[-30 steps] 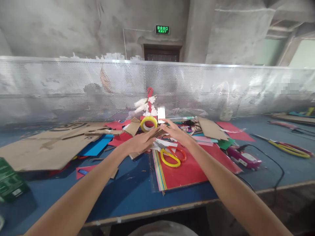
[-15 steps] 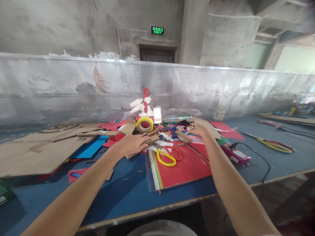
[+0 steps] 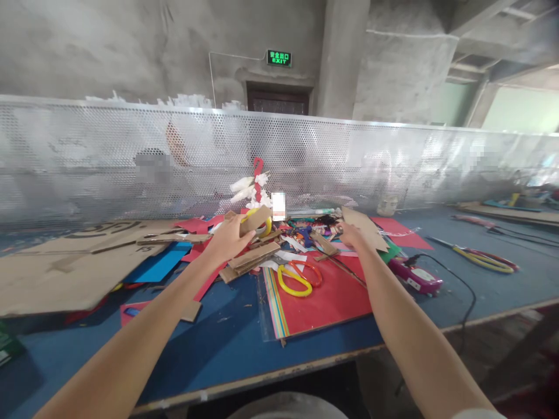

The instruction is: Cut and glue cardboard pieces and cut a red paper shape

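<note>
My left hand [image 3: 229, 238] is closed on a small cardboard piece [image 3: 255, 220], raised in front of a roll of yellow tape [image 3: 267, 226] and partly hiding it. Below that hand lie more cardboard strips [image 3: 253, 259]. My right hand [image 3: 350, 235] reaches into the far right side of a heap of colourful scraps [image 3: 301, 235], its fingers drawn together; whatever is between them is too small to make out. A larger cardboard sheet [image 3: 365, 228] lies just beside it. Between my arms, yellow-and-red-handled scissors [image 3: 295, 281] rest on a pack of coloured paper [image 3: 332, 297].
A big flattened cardboard [image 3: 65, 273] and blue paper [image 3: 159, 262] lie at left. To the right are a magenta device with a cord [image 3: 417, 273] and pliers-like yellow-and-red handles [image 3: 484, 259]. White flowers [image 3: 257, 189] stand before a perforated metal screen [image 3: 327, 157].
My left hand has lifted a cardboard piece off the strips and moved slightly up, now covering part of the tape roll. My right hand has shifted a little, its fingers drawing in.
</note>
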{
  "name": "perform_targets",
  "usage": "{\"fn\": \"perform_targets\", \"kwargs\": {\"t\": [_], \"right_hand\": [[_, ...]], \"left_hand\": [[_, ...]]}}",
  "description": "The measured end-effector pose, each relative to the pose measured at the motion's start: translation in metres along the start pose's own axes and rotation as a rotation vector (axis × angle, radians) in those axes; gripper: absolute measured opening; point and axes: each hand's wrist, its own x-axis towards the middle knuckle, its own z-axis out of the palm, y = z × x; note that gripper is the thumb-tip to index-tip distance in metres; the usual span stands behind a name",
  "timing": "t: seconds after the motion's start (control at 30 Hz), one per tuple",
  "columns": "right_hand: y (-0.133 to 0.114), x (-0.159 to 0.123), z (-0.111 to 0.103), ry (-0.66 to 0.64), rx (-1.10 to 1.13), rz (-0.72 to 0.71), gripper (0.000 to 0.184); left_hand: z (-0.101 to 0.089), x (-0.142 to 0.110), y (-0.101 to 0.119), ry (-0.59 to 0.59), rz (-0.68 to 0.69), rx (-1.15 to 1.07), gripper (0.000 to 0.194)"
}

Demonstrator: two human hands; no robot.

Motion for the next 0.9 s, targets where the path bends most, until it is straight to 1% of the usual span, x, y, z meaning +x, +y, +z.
{"fn": "perform_targets", "kwargs": {"t": [0.13, 0.2, 0.27, 0.33, 0.43, 0.53, 0.6, 0.67, 0.77, 0.83, 0.9], "right_hand": [[0.000, -0.002, -0.004, 0.022, 0.024, 0.064, 0.051], [0.000, -0.003, -0.008, 0.050, 0.036, 0.077, 0.052], [-0.001, -0.005, -0.015, 0.093, 0.042, 0.077, 0.053], [-0.002, -0.007, -0.022, 0.160, 0.039, 0.070, 0.055], [-0.003, -0.009, -0.033, 0.278, 0.032, 0.043, 0.054], [-0.005, -0.012, -0.046, 0.419, 0.042, -0.043, 0.052], [-0.011, -0.017, -0.055, 0.522, 0.064, -0.114, 0.055], [-0.025, -0.026, -0.064, 0.591, 0.096, -0.180, 0.060], [-0.063, -0.047, -0.071, 0.643, 0.153, -0.353, 0.067], [-0.096, -0.064, -0.069, 0.672, 0.231, -0.487, 0.069], [-0.128, -0.081, -0.062, 0.684, 0.294, -0.660, 0.067]], "left_hand": [[-0.001, 0.006, -0.007, -0.023, -0.092, -0.103, 0.040], [0.001, 0.008, -0.008, -0.005, -0.128, -0.216, 0.031], [0.003, 0.009, -0.007, -0.007, -0.190, -0.378, 0.025], [0.005, 0.009, -0.004, -0.035, -0.262, -0.571, 0.024], [0.008, 0.007, 0.001, -0.062, -0.350, -0.817, 0.028], [0.010, 0.004, 0.005, -0.051, -0.385, -0.978, 0.030], [0.011, 0.002, 0.008, -0.049, -0.400, -1.054, 0.028], [0.010, 0.001, 0.013, -0.055, -0.431, -1.134, 0.023], [0.007, -0.001, 0.022, -0.063, -0.456, -1.304, 0.014], [0.005, -0.002, 0.029, -0.070, -0.431, -1.420, 0.014], [0.003, -0.005, 0.036, -0.078, -0.388, -1.518, 0.020]]}}
